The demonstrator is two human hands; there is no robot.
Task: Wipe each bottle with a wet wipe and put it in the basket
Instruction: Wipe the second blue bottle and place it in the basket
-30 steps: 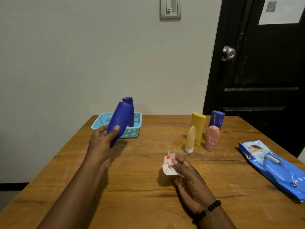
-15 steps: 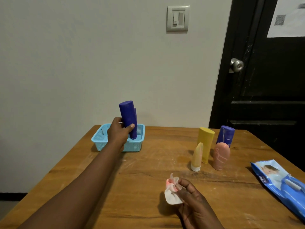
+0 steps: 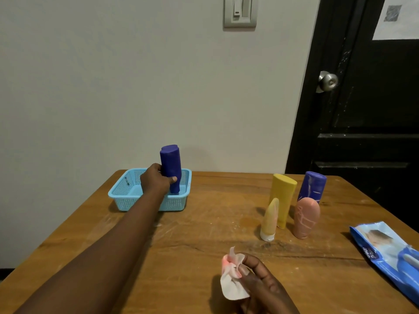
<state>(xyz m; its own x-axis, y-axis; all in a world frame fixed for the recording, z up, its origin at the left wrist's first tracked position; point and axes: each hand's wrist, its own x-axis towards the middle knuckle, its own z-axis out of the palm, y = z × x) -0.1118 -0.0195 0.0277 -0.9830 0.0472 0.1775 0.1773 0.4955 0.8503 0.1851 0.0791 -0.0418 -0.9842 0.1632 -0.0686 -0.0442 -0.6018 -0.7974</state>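
The second blue bottle (image 3: 169, 148) in the basket is almost fully hidden behind the one in front, only a bit of its top shows. The wipes packet (image 3: 385, 254) is cut off by the right edge of the view, and the print on it is too small to read. The bottom of the held bottle is partly covered by the basket wall.

I count six bottles: two dark blue in the light blue basket (image 3: 127, 193), and four standing on the wooden table (image 3: 204, 234) to the right: a yellow bottle (image 3: 282, 198), a small yellow tube (image 3: 269, 219), a pink bottle (image 3: 306, 217) and a blue-purple bottle (image 3: 314, 185). There is one wet wipe (image 3: 232, 283) and one basket.

The dark blue bottle (image 3: 171, 168) stands upright inside the basket at its right part, long axis vertical, narrow end down. The left hand (image 3: 156, 180) has fingers and thumb curled around its lower half. The right hand (image 3: 258, 284), near the front edge of the table, pinches the crumpled wet wipe between the fingertips, well apart from the basket
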